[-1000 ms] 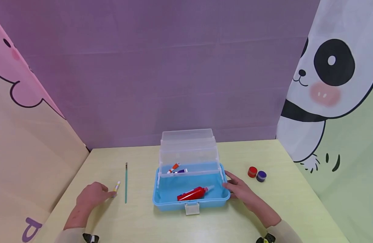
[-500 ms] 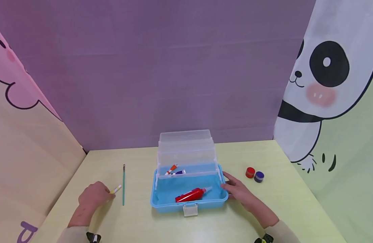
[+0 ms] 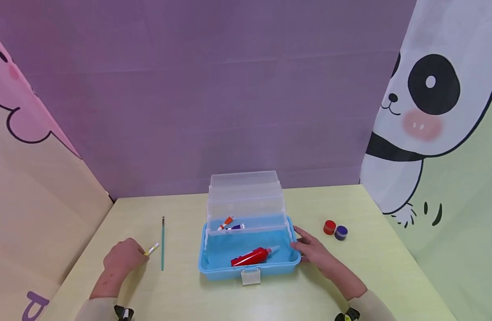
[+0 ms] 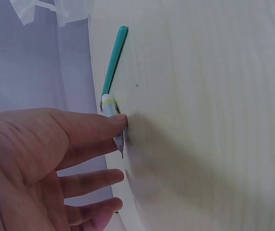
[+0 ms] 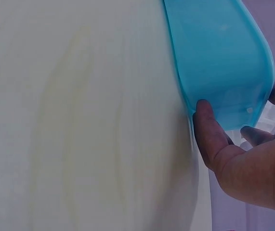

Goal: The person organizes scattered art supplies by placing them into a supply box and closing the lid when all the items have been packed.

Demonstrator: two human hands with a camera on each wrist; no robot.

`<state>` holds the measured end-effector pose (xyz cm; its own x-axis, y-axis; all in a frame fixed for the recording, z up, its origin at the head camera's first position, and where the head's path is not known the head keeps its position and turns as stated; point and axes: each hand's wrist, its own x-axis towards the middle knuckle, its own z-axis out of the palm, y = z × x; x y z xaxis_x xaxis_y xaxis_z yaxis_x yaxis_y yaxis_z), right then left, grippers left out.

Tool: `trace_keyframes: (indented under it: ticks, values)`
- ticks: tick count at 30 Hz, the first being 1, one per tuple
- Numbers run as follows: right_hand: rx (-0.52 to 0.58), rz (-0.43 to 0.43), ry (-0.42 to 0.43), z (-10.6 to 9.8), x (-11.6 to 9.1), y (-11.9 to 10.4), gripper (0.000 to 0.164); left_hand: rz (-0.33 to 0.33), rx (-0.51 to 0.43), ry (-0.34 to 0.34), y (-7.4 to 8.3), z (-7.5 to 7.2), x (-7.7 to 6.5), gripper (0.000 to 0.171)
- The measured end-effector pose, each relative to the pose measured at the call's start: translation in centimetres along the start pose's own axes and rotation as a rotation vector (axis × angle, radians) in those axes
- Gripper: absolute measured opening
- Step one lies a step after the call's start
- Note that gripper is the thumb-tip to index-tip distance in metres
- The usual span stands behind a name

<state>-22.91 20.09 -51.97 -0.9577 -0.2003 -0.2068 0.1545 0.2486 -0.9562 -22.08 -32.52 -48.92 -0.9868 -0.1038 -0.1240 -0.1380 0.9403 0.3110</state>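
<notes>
My left hand (image 3: 124,255) pinches a small white-and-yellow paint tube (image 3: 151,249) between thumb and finger, close over the table at left; its white cap (image 4: 106,97) shows in the left wrist view. A teal paintbrush (image 3: 163,247) lies just to its right. My right hand (image 3: 315,249) holds the right end of a light-blue storage box (image 3: 252,270), one digit over the rim and other fingers against the outer wall. The box's clear lid (image 3: 246,191) stands raised. Inside are a red squeeze bottle (image 3: 250,257), an orange tube (image 3: 227,222) and a purple tube (image 3: 235,227).
To the right of the box stand a red paint pot (image 3: 329,227) and a purple paint pot (image 3: 341,232). A white latch (image 3: 251,276) hangs at the box's front. Behind the table (image 3: 206,303) is a purple wall (image 3: 182,98); decorated panels flank both sides.
My left hand has turned the paint tube in its fingertips, its cap end swinging towards the brush. The right hand stays on the box. The head view has shifted slightly.
</notes>
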Motion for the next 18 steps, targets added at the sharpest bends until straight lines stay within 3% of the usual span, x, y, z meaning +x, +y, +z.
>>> trace_keyframes:
  ticks: [11, 18]
  values:
    - [-0.008, 0.008, 0.010, 0.1, -0.2, -0.2, 0.067, -0.003, -0.015, 0.052, -1.3, 0.1, 0.5, 0.020]
    - [0.002, 0.002, 0.001, 0.0, -0.1, -0.1, 0.067, -0.008, -0.044, 0.065, -1.5, -0.4, 0.8, 0.031]
